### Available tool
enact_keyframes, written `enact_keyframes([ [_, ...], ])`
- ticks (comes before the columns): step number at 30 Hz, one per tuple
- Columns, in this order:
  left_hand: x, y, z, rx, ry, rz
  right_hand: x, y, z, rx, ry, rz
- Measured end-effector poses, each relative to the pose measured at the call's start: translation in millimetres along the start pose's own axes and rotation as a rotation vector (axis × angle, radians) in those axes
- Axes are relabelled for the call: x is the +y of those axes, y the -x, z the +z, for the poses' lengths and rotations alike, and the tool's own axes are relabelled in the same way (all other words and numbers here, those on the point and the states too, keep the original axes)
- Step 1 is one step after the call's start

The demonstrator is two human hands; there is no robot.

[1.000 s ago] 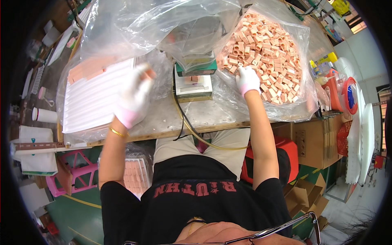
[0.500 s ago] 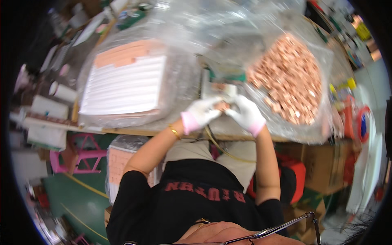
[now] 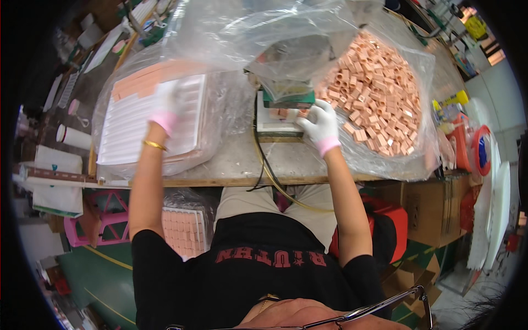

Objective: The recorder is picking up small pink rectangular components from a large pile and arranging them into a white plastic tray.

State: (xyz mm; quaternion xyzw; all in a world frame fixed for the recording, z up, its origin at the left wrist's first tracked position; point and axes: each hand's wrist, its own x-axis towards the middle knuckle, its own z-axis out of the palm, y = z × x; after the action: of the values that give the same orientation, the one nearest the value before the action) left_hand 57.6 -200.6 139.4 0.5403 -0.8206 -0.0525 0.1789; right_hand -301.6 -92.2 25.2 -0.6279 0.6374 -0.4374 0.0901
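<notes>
My left hand (image 3: 166, 103), in a white glove with pink cuff, is smeared by motion above a white ridged tray (image 3: 132, 124). Rows of salmon-pink pieces (image 3: 137, 82) fill the tray's far part. What that hand holds, if anything, cannot be made out. My right hand (image 3: 320, 126), gloved alike, pinches a small pink block (image 3: 303, 113) at the right end of a small bench fixture (image 3: 269, 124). Another pink piece (image 3: 281, 113) lies on the fixture beside it. Close to the right hand spreads a heap of pink blocks (image 3: 379, 93), some showing round holes.
Clear plastic sheeting (image 3: 236, 33) drapes over the table's far side and the fixture's top. A hose (image 3: 269, 170) runs off the table's front edge (image 3: 220, 180). Orange containers (image 3: 465, 146) stand at the right. Below the table sits another filled tray (image 3: 184, 228).
My hands were together in front of the fixture around a small pink piece. The left has moved away left over the tray; the right has moved forward onto the fixture.
</notes>
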Motion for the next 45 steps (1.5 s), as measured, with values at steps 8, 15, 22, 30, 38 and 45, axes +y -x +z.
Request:
enact_keyframes([
  [8,-84,-40,3,-0.04,-0.335,0.044,-8,-13,24,-0.131,-0.19,0.245],
  [15,-132,-27,0,0.013,-0.2,0.065,8,-18,-40,-0.217,0.429,0.145],
  [22,11,23,3,0.224,0.592,-0.003,60,5,-78,-0.392,0.917,0.214],
  [30,132,78,75,-0.374,0.939,0.185,-67,32,-38,-0.381,-0.871,0.33],
  [38,139,67,90,-0.456,0.976,0.226,-64,33,-35,-0.275,-0.247,-0.305],
  [45,132,64,119,-0.582,1.363,0.126,-48,40,-25,-0.257,-0.267,-0.17],
])
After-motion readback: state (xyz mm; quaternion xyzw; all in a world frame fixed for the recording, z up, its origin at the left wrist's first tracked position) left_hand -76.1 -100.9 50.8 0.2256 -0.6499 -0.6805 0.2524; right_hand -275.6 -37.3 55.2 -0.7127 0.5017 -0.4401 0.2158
